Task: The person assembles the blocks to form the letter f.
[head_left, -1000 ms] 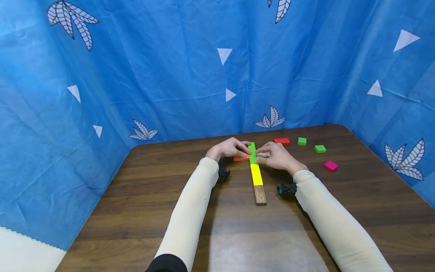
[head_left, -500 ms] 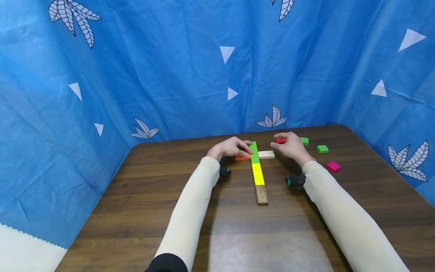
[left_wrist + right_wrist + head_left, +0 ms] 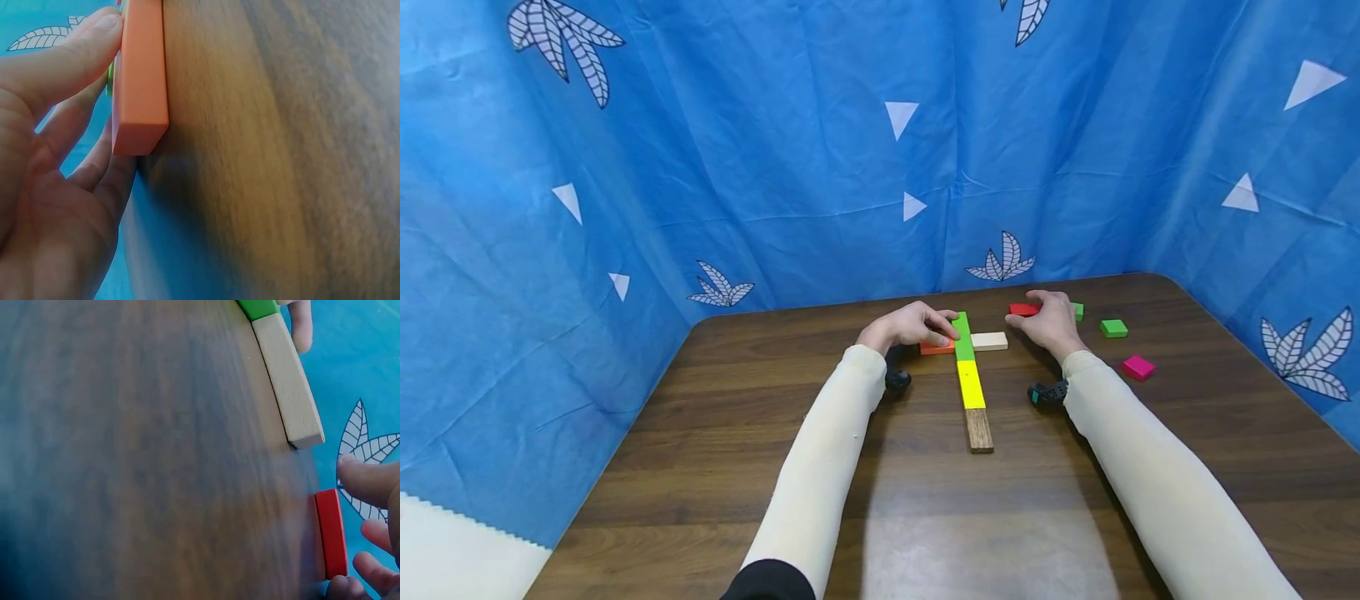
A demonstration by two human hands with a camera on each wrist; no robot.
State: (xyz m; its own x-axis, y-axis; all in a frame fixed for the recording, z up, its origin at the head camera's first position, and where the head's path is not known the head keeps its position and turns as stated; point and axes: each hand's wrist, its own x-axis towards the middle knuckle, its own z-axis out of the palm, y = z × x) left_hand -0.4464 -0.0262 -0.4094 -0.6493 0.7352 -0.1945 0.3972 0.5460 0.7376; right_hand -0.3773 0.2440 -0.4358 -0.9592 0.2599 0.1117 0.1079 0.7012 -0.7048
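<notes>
Head view: right grip [image 3: 1051, 323] loose at the red block [image 3: 1022, 309], left grip [image 3: 912, 325] on the long green block [image 3: 964, 348]

Around the long green block, others lie on the desk [image 3: 737, 408]. A yellow block [image 3: 971, 385] meets its near end, with a brown block [image 3: 979, 431] beyond that toward the person. An orange block [image 3: 936, 348] sits at its left side, a pale block [image 3: 989, 341] at its right. The red block lies right of its far end, apart from it. Farther right are one green square [image 3: 1078, 312], mostly hidden by the right grip, another green square [image 3: 1114, 328], and a magenta block [image 3: 1138, 367].

The left grip clasps nothing: its thumb rests on the orange block, a fingertip on the long green block. The right grip is released, its thumb apart from the red block.

A second ago the right grip was beside the long green block, covering much of the pale block; now that piece shows fully. The left grip has stayed put.

The brown block has dark wood grain; the pale one is smooth, plain wood. The coloured pieces are flat and straight-edged. Beyond the long green block hangs a creased blue curtain [image 3: 775, 150] printed with leaves and triangles.
</notes>
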